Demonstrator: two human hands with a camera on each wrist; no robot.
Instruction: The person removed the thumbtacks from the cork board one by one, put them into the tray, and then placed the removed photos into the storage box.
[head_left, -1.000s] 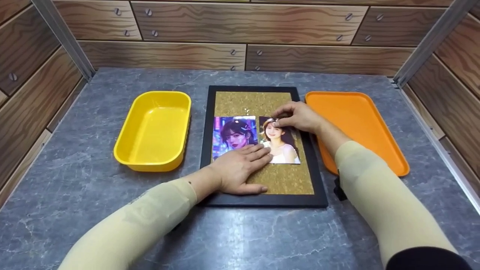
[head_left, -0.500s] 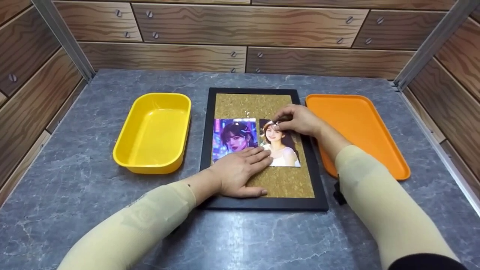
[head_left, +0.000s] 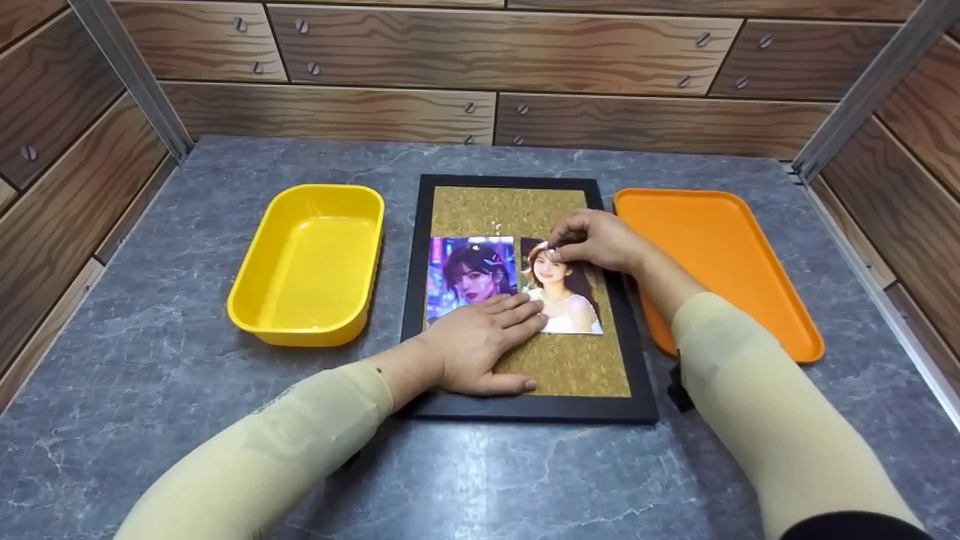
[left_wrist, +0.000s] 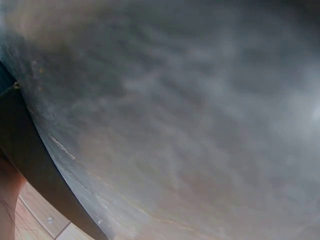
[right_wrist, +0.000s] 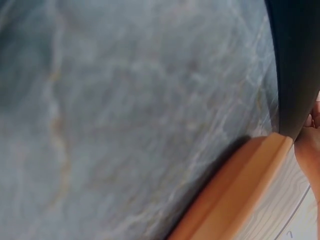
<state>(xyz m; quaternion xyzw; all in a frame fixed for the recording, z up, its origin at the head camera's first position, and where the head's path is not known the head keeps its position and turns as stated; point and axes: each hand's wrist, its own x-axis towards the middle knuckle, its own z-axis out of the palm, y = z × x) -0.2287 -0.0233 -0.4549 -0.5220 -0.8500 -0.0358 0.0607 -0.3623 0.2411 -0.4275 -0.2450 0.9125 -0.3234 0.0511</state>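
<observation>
Left hand point(head_left: 487, 341) flat, fingers straight — rests over bottom of purple photo point(head_left: 471, 271) and onto lower left of white-top photo point(head_left: 566, 300). Right hand point(head_left: 600, 238) curled at that photo's top, thumb near forefinger — can't tell if gripping anything. Cork board point(head_left: 566, 367) under both; yellow bin point(head_left: 306, 274) left of left hand, orange tray point(head_left: 724, 244) right of right hand.

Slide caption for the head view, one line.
Left hand across two photos on a black-framed cork board, right hand at the top of the right photo.
</observation>
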